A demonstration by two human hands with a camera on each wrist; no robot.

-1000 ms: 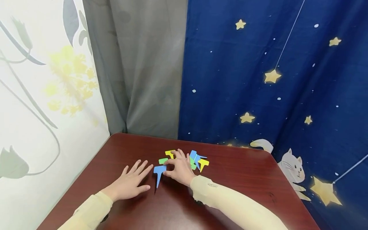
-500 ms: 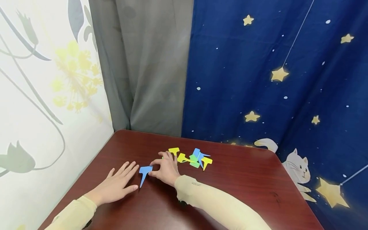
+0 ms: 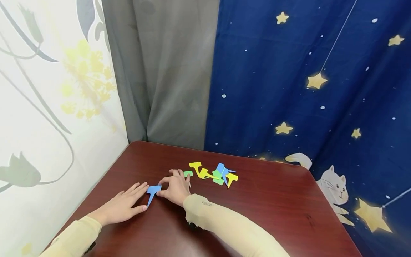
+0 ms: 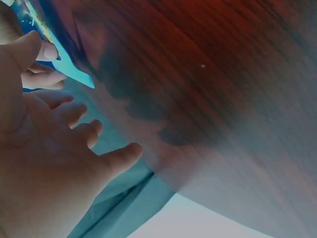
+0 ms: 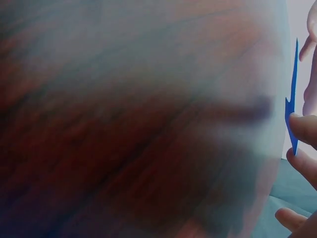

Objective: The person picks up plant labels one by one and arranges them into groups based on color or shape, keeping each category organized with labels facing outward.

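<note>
My right hand (image 3: 174, 189) pinches one end of the wide head of a blue T-shaped plant label (image 3: 153, 189) between thumb and fingertip, its pointed stem toward the table's near side. My left hand (image 3: 120, 207) lies palm down, fingers extended, fingertips and thumb right at the label's left side. In the left wrist view the blue label (image 4: 74, 72) shows nearly edge-on, held above the wood by right-hand fingers (image 4: 47, 77). The right wrist view shows the same label (image 5: 295, 79) as a thin upright blade. A green label (image 3: 188, 174) lies just behind my right fingers, partly hidden.
Behind and right of my right hand, more labels lie loose: yellow ones (image 3: 195, 165), green ones (image 3: 218, 181) and blue ones (image 3: 220, 167), some overlapping. The dark red wooden table (image 3: 257, 207) ends at grey (image 3: 173, 71) and blue curtains (image 3: 257, 107); a white patterned cloth (image 3: 41, 142) hangs left.
My right hand has moved left across the table with the blue label, away from the pile, uncovering yellow and green labels. The label has come up against my left hand's fingers.
</note>
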